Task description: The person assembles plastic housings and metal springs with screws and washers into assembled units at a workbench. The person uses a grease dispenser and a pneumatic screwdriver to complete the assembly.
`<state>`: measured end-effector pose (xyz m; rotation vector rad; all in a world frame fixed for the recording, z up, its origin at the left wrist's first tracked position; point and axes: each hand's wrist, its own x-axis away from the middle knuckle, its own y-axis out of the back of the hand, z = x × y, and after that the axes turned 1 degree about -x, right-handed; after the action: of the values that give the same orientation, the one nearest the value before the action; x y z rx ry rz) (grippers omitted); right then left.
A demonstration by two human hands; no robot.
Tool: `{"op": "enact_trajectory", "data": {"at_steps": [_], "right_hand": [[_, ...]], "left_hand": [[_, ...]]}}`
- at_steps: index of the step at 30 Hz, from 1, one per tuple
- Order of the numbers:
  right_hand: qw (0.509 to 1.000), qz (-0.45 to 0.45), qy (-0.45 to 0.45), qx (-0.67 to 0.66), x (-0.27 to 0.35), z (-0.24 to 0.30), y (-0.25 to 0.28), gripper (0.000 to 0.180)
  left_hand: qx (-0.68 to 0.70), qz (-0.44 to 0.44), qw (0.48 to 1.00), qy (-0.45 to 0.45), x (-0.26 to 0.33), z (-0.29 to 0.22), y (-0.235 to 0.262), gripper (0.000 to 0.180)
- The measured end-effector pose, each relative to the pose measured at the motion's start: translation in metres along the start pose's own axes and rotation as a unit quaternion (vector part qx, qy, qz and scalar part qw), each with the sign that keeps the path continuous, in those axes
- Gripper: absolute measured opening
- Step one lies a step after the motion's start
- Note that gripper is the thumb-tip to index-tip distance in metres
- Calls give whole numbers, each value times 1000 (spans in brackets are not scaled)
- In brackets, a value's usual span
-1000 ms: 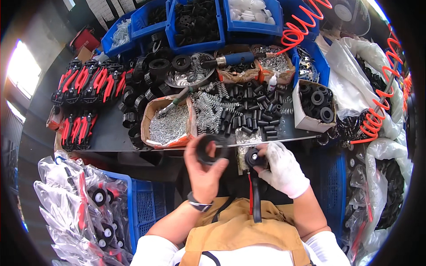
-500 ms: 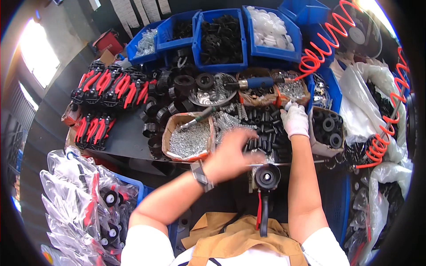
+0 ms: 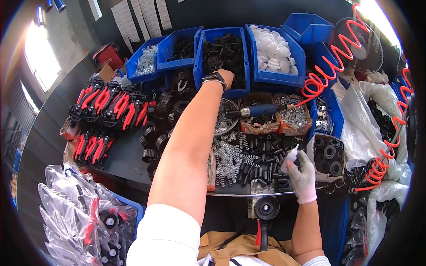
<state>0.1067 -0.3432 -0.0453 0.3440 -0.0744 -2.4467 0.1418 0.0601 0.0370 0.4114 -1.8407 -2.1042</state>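
Observation:
My left hand (image 3: 227,78) reaches over the near edge of a blue bin (image 3: 246,66) filled with black plastic parts (image 3: 222,51); its fingers are hidden among them. My right hand (image 3: 304,179), in a pale glove, is closed round a small white squeeze bottle (image 3: 290,157) with its thin nozzle pointing up. Below the bottle's left, at the table's front edge, a round black part (image 3: 266,207) with a black handle and a red strip sits in a fixture. Black tubes (image 3: 266,153) and metal springs (image 3: 230,159) lie between my arms.
A blue-handled air driver (image 3: 257,111) hangs on a red coiled hose (image 3: 330,73). A bin of white caps (image 3: 273,48) stands at the back. Boxes hold black rings (image 3: 329,155) and small nuts (image 3: 295,111). Red-and-black handle assemblies (image 3: 108,104) are stacked left; bagged parts (image 3: 80,213) stand nearer.
My left hand has gone from above the round black part to the far bin of black parts. My right hand has come nearer me, with the white bottle now plainly in it.

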Motion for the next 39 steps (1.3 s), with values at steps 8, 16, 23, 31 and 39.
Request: {"op": "enact_trajectory", "data": {"at_steps": [8, 16, 23, 31, 39], "right_hand": [[998, 0, -55, -4, 24, 4, 10, 26], [881, -77, 355, 303, 44, 7, 5, 45], [805, -64, 456, 374, 62, 17, 6, 38], [745, -38, 526, 409, 67, 33, 13, 31], [720, -39, 541, 433, 70, 37, 20, 29]], "left_hand": [[122, -287, 948, -63, 87, -21, 12, 41], [611, -155, 775, -44, 334, -178, -53, 45], [733, -190, 653, -18, 369, -215, -79, 64], [637, -236, 732, -45, 376, -219, -78, 63], [607, -242, 757, -27, 380, -220, -76, 62]]}}
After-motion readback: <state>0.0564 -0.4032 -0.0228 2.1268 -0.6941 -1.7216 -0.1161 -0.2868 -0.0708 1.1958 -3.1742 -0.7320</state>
